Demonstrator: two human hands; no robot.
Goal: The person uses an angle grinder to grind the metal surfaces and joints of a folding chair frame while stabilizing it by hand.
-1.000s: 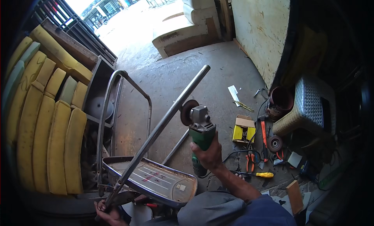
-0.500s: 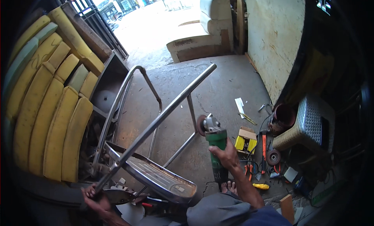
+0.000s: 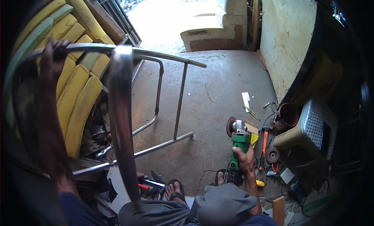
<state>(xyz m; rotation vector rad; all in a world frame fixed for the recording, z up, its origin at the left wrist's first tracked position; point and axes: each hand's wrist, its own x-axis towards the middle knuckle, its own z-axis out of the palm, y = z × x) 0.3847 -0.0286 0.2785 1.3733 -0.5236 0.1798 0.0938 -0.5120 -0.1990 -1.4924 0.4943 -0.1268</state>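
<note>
My left hand (image 3: pixel 54 56) is raised at the far left, its fingers closed round a bent tube of a shiny metal chair frame (image 3: pixel 167 58). The frame is tipped up in front of me; a broad metal part of it, seen nearly edge-on, stands close before my left knee. Its lower tubes reach down to the floor. In my right hand (image 3: pixel 246 160) is a green angle grinder (image 3: pixel 240 139), held upright by its body near my right knee. The brown disc (image 3: pixel 230 126) points up and left, well apart from the frame.
Yellow foam pads (image 3: pixel 80 105) are stacked at left. On the floor at right lie an orange-handled hammer (image 3: pixel 265 142), a grinding wheel (image 3: pixel 272 155) and a yellow box (image 3: pixel 254 138). Beyond them stand a reddish pot (image 3: pixel 287 115) and a woven stool (image 3: pixel 306 123). A worn sofa (image 3: pixel 214 39) stands at the doorway.
The chair frame has been turned and lifted, with my left hand moving from low near my lap to high at the left. The grinder has moved right, away from the frame.
</note>
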